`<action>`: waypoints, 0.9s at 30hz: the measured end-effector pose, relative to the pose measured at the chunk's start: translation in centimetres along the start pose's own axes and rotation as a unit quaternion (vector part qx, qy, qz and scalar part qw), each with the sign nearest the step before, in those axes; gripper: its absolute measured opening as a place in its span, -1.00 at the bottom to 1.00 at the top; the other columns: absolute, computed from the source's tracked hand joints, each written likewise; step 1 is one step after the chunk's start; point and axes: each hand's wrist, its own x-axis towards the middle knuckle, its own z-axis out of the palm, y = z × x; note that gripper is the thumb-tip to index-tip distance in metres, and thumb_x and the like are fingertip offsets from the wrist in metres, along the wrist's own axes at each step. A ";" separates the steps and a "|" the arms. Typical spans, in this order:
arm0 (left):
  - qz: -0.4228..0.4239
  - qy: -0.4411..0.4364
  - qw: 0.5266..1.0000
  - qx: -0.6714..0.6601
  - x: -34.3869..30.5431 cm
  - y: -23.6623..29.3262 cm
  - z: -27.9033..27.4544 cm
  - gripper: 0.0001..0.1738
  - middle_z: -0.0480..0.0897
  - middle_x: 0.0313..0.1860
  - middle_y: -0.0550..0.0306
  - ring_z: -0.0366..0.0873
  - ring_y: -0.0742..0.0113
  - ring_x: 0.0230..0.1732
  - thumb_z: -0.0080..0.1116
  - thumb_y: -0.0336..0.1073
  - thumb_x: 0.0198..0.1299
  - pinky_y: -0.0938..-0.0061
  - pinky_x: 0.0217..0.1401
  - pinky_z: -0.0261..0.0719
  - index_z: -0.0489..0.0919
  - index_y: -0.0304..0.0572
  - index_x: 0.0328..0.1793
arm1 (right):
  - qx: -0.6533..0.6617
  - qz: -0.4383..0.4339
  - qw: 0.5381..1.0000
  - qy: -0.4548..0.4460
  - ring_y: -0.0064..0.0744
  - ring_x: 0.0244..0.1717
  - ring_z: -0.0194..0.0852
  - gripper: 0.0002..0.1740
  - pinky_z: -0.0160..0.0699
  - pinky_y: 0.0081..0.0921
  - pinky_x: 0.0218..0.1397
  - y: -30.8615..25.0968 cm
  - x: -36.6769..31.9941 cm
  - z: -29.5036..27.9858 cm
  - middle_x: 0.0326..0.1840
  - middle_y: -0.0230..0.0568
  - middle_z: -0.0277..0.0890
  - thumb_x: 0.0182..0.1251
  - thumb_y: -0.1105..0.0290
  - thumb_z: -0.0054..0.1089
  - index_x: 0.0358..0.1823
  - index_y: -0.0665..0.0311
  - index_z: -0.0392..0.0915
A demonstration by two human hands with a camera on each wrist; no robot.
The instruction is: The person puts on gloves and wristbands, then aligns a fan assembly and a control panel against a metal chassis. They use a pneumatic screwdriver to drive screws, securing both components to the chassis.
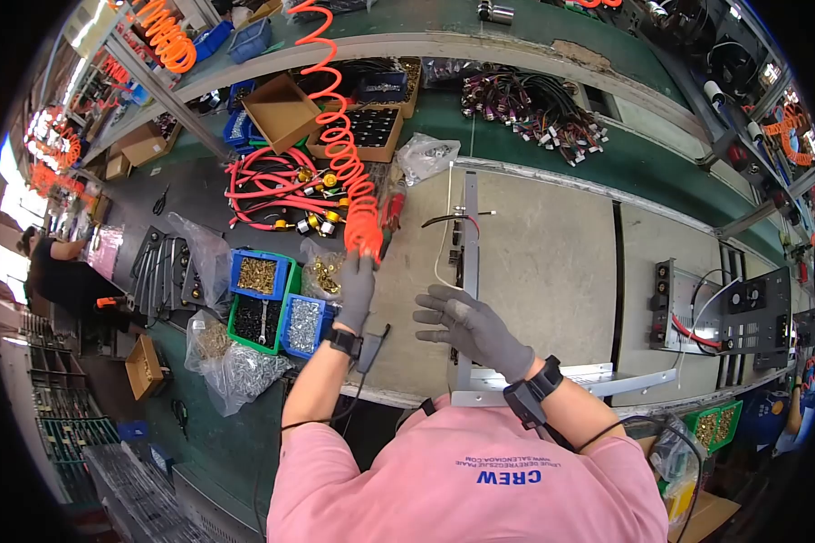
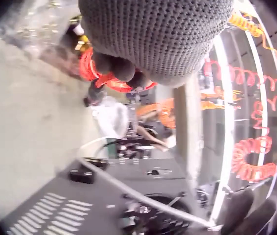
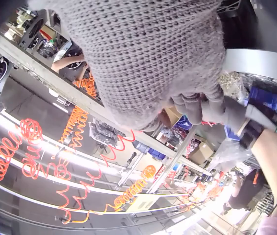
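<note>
My gloved left hand (image 1: 357, 291) grips the bunched lower coils of an orange coiled air hose (image 1: 340, 149). In the left wrist view, curled fingers (image 2: 124, 70) wrap the orange coils. A red-handled tool (image 1: 392, 208) lies just beyond this hand. My gloved right hand (image 1: 476, 331) is held over the upright bar of a metal frame (image 1: 470, 226), fingers spread toward the left and nothing in them. A thin white cable (image 1: 447, 226) and a short black cable (image 1: 444, 219) lie by the bar. In the right wrist view, the glove's back (image 3: 148, 58) hides most of the palm side.
Left of my hands stand a green bin (image 1: 254, 330) and blue trays of screws (image 1: 304, 324), with bagged hardware (image 1: 244, 366) alongside. Red hoses (image 1: 276, 185) with fittings lie behind them. A black vented chassis (image 1: 743, 312) stands at the right. A shelf edge (image 1: 380, 47) spans the back.
</note>
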 end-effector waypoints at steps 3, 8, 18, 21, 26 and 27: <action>0.037 -0.044 0.987 -0.150 3.0 8.3 -1.4 -0.76 0.37 -0.63 0.21 0.30 0.51 -0.61 -0.10 -0.26 0.26 0.57 -0.56 0.31 0.38 -0.25 -0.40 | 0.029 0.003 1.000 0.006 -0.04 0.30 0.09 -0.34 0.17 -0.03 0.27 0.3 0.3 -0.3 0.35 0.04 -0.01 0.33 0.12 -0.07 0.33 0.31 -0.02; 0.037 -0.081 0.952 -0.294 1.6 20.4 -2.1 -0.82 0.38 -0.54 0.26 0.36 0.56 -0.66 -0.15 -0.28 0.29 0.67 -0.62 0.35 0.36 -0.21 -0.31 | 0.052 0.025 0.998 0.017 0.03 0.35 -0.03 -0.23 0.10 0.00 0.30 0.2 0.5 -0.2 0.40 0.08 -0.15 0.29 0.00 -0.05 0.34 0.32 -0.09; 0.298 -0.232 0.926 -0.017 -10.0 25.2 -0.5 -0.81 0.52 -0.54 0.07 0.51 0.26 -0.56 0.09 -0.32 0.08 0.44 -0.53 0.43 0.48 -0.30 -0.26 | -0.111 -0.064 0.987 -0.098 -0.09 0.27 0.17 -0.29 0.21 -0.14 0.27 1.1 -0.9 -3.3 0.24 0.11 0.18 0.31 -0.03 -0.12 0.34 0.23 -0.04; 0.426 -0.277 0.861 -0.019 -14.6 24.2 2.9 -0.79 0.51 -0.51 -0.01 0.53 0.08 -0.51 0.13 -0.31 -0.01 0.26 -0.50 0.43 0.46 -0.28 -0.30 | -0.089 0.168 0.982 -0.003 -0.22 0.03 0.44 -0.26 0.40 -0.16 0.12 5.3 1.2 -9.1 0.03 -0.02 0.41 0.22 -0.07 0.00 0.34 0.09 0.03; 0.374 -0.448 0.809 0.072 -16.6 23.1 3.8 -0.74 0.52 -0.48 0.02 0.50 0.07 -0.52 0.13 -0.29 -0.02 0.25 -0.51 0.43 0.45 -0.20 -0.19 | 0.048 0.097 0.994 0.029 -0.29 -0.23 0.51 -0.32 0.52 -0.14 -0.02 -1.0 0.3 -0.4 -0.16 -0.11 0.44 0.16 0.16 0.10 0.26 0.23 0.07; 0.345 -0.488 0.797 0.086 -16.0 22.7 3.9 -0.70 0.52 -0.46 0.03 0.50 0.09 -0.54 0.14 -0.29 -0.02 0.26 -0.52 0.44 0.45 -0.19 -0.14 | 0.032 0.080 0.995 0.046 -0.33 -0.24 0.50 -0.35 0.57 -0.20 -0.07 -1.3 0.2 0.0 -0.22 -0.16 0.44 0.15 0.24 0.11 0.23 0.26 0.08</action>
